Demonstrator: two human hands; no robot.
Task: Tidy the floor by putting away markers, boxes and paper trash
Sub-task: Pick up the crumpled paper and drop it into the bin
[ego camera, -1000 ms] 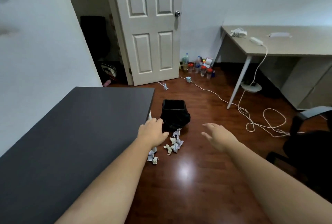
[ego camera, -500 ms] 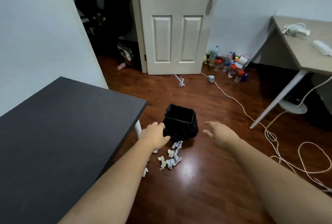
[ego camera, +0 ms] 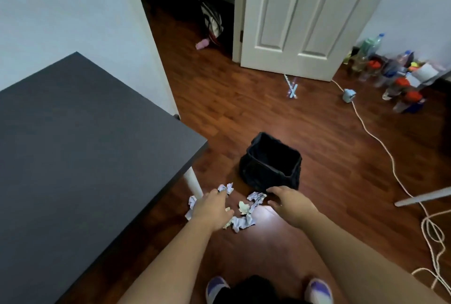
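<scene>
Several crumpled paper scraps (ego camera: 245,219) lie on the wooden floor in front of a black bin (ego camera: 271,161) lined with a black bag. My left hand (ego camera: 211,209) hovers over the left scraps, fingers spread, holding nothing. My right hand (ego camera: 291,205) reaches in from the right, open, just before the bin's near wall. Two crossed markers (ego camera: 291,87) lie farther off near the door.
A dark tabletop (ego camera: 80,147) with a white leg (ego camera: 192,181) fills the left. A white cable (ego camera: 375,140) runs across the floor at right, past bottles and jars (ego camera: 393,79) by the wall. The white door (ego camera: 307,18) stands ajar. My shoes (ego camera: 317,290) show at the bottom.
The view tilted down and moved closer to the floor. Both hands dropped toward the paper scraps, now right over them; the bin looks nearer.
</scene>
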